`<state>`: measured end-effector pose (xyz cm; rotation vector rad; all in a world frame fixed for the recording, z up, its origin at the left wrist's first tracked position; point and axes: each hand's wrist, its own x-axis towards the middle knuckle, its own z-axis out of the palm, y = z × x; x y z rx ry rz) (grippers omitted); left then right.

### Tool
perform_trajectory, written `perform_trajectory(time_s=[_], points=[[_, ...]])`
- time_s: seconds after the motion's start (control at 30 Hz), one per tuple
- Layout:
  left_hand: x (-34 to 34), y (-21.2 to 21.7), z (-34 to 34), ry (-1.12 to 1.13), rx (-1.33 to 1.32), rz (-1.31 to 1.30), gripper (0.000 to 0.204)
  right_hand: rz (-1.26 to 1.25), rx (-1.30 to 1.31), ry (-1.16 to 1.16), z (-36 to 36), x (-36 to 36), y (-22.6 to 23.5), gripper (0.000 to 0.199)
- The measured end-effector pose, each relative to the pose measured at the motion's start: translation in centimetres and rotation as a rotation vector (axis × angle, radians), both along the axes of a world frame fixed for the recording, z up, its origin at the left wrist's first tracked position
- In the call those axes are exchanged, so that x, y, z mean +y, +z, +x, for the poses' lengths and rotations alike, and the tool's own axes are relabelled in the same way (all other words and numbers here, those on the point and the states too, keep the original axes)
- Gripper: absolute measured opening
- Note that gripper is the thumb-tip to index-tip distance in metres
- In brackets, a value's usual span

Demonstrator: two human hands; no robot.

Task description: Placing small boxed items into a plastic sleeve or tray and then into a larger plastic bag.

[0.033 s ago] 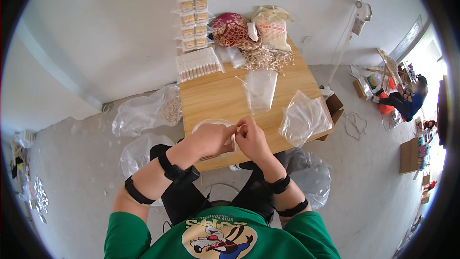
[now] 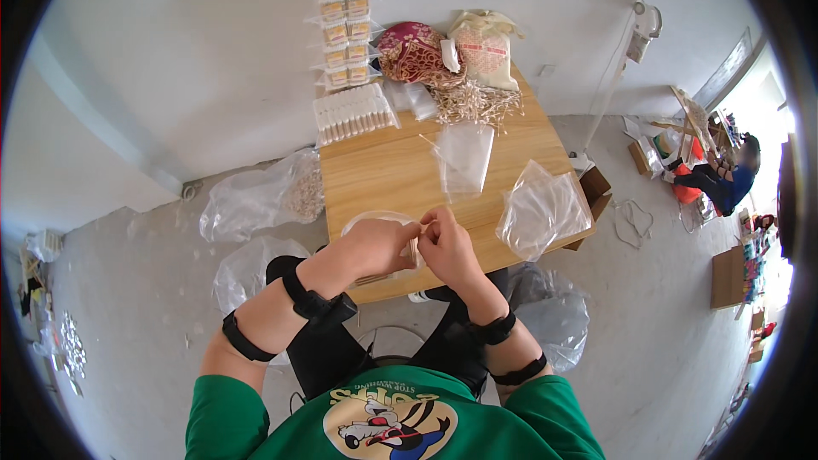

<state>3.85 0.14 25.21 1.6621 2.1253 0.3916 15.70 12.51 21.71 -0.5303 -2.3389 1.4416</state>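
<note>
My left hand (image 2: 379, 243) is closed over the near edge of the table, its fingers curled around something pale, mostly hidden. Beneath it shows part of a whitish, rounded rim (image 2: 372, 215), perhaps clear plastic; I cannot tell what it belongs to. My right hand (image 2: 447, 243) is closed in a pinch, fingertips meeting those of the left; what they pinch is hidden. Beyond the hands lies a flat clear plastic bag (image 2: 466, 158). Nearer the right side is a crumpled stack of clear bags (image 2: 541, 213). A loose heap of cotton swabs (image 2: 477, 104) spreads farther back.
Bundled swabs (image 2: 351, 114) lie at the table's far left, below packed swab packets (image 2: 345, 30) in two columns. A red patterned cloth (image 2: 411, 51) and a cream sack (image 2: 481, 55) stand behind. Plastic bags (image 2: 256, 204) rest on the floor. A person (image 2: 734, 179) sits far right.
</note>
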Motion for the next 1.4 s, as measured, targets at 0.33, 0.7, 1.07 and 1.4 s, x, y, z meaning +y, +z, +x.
perform_trajectory(time_s=[0.33,0.7,1.07,1.4], points=[[1.1,-3.0,-1.2,0.089,-0.066,-0.112,0.035,-0.042,-0.026,-0.031,0.6,-1.3,-0.7,0.035],[1.0,-1.8,-0.7,0.051,0.009,-0.156,0.029,-0.473,-0.155,0.008,1.8,-2.5,-0.4,0.031],[-2.0,2.1,-2.2,0.209,-0.436,0.115,0.021,-0.360,-0.085,-0.079,2.4,-2.0,0.4,0.031],[-0.7,-0.8,1.3,0.700,-0.783,0.844,0.024,-0.385,0.015,0.085,2.9,-5.0,2.7,0.052]])
